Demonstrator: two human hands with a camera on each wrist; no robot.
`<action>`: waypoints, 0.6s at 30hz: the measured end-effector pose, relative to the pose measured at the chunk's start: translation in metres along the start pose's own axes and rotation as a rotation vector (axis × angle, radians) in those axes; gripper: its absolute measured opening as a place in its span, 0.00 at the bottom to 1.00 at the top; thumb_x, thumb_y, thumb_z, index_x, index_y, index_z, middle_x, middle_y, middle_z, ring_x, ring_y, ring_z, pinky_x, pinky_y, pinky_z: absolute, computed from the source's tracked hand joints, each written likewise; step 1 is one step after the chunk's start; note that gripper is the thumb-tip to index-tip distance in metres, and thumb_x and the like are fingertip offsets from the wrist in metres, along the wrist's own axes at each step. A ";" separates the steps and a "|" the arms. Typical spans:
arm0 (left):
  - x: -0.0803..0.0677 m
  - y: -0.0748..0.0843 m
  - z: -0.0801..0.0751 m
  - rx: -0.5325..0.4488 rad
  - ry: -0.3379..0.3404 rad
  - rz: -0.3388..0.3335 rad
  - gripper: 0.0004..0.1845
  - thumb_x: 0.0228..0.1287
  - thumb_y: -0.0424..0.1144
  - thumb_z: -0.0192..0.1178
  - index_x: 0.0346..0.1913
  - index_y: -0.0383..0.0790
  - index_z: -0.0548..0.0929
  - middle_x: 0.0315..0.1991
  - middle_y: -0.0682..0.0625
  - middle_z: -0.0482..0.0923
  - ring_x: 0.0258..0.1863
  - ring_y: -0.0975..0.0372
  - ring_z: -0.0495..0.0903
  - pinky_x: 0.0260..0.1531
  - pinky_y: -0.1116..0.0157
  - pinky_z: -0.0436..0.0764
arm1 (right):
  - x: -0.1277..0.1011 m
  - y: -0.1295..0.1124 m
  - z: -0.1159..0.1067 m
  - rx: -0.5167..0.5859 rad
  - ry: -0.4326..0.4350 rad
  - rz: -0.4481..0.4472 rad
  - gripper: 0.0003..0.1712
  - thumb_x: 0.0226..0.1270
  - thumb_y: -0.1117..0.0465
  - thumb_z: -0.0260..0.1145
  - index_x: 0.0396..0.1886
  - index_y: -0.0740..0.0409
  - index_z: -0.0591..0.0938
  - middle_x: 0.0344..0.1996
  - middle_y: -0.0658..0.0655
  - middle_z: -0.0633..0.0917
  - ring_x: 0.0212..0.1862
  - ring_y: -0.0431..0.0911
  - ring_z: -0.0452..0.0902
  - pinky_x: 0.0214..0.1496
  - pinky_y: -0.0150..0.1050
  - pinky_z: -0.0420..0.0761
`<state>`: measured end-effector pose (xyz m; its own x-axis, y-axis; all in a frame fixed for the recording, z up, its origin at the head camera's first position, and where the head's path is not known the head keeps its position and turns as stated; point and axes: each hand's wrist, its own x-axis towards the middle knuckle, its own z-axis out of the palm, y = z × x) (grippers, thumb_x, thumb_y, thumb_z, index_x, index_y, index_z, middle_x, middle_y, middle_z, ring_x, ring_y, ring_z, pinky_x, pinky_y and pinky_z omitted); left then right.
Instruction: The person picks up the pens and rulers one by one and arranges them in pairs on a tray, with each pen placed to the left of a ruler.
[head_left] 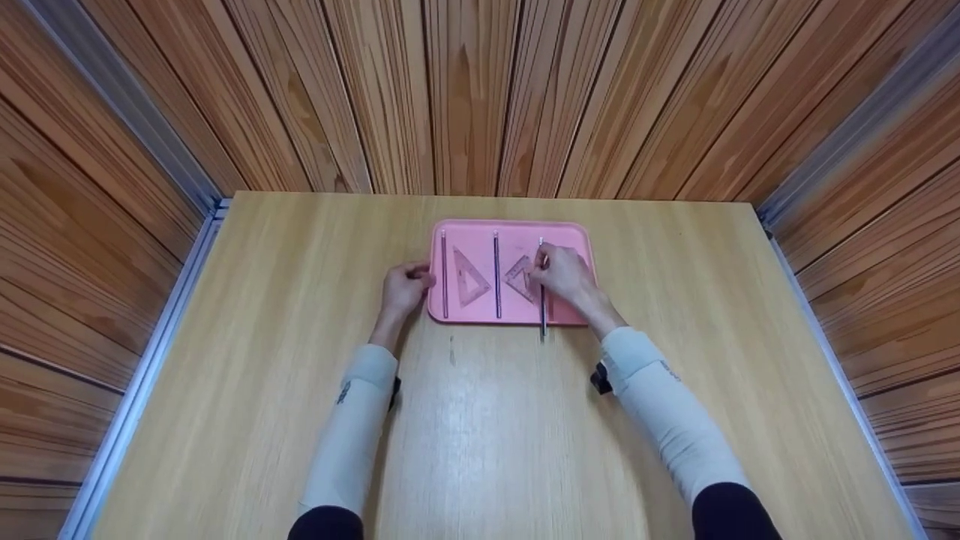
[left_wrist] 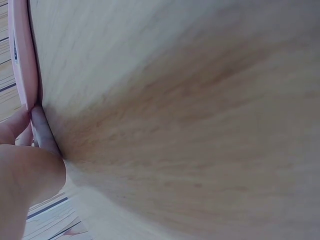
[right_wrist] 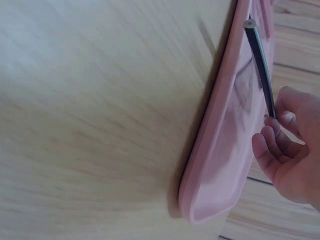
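The left hand (head_left: 405, 289) rested against the left edge of the pink tray (head_left: 570, 231), its fingers (left_wrist: 44, 131) curled and touching the rim; whether they actually clamped the rim could not be determined. The tray lay on the wooden surface (head_left: 480, 420), toward its far side. On the tray, from left to right, lay a pencil (head_left: 444, 274), a triangular set square (head_left: 470, 276), a second pencil (head_left: 496, 274) and a second set square (head_left: 519, 277). The right hand (head_left: 566, 276) held a third pencil (head_left: 543, 311), its fingers (right_wrist: 270, 145) curled around the shaft near mid-length. This pencil's long axis ran near-to-far, parallel to the two pencils on the tray. Its near end projected past the tray's near rim, over the surface. The right hand was the nearer hand; the left was well apart, across the tray.
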<state>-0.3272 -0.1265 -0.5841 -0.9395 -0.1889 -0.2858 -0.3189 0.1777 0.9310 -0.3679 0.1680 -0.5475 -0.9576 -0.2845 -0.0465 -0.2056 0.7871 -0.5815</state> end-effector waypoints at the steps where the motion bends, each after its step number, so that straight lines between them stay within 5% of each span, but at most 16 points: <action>1: 0.000 0.000 0.000 0.002 0.001 0.002 0.18 0.67 0.31 0.59 0.59 0.40 0.82 0.45 0.46 0.80 0.46 0.57 0.77 0.45 0.65 0.78 | 0.003 0.002 -0.001 -0.004 0.005 0.003 0.05 0.63 0.62 0.66 0.36 0.57 0.79 0.31 0.56 0.84 0.29 0.45 0.76 0.28 0.35 0.74; 18: 0.002 -0.003 -0.001 0.033 0.001 0.021 0.17 0.67 0.33 0.60 0.58 0.41 0.83 0.45 0.47 0.82 0.45 0.57 0.78 0.44 0.64 0.79 | 0.031 0.022 -0.001 -0.122 0.077 0.016 0.05 0.61 0.65 0.64 0.35 0.62 0.80 0.33 0.60 0.85 0.34 0.50 0.79 0.36 0.41 0.77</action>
<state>-0.3285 -0.1280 -0.5871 -0.9460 -0.1855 -0.2660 -0.3030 0.2131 0.9289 -0.4027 0.1770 -0.5613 -0.9725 -0.2327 0.0103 -0.2092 0.8533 -0.4777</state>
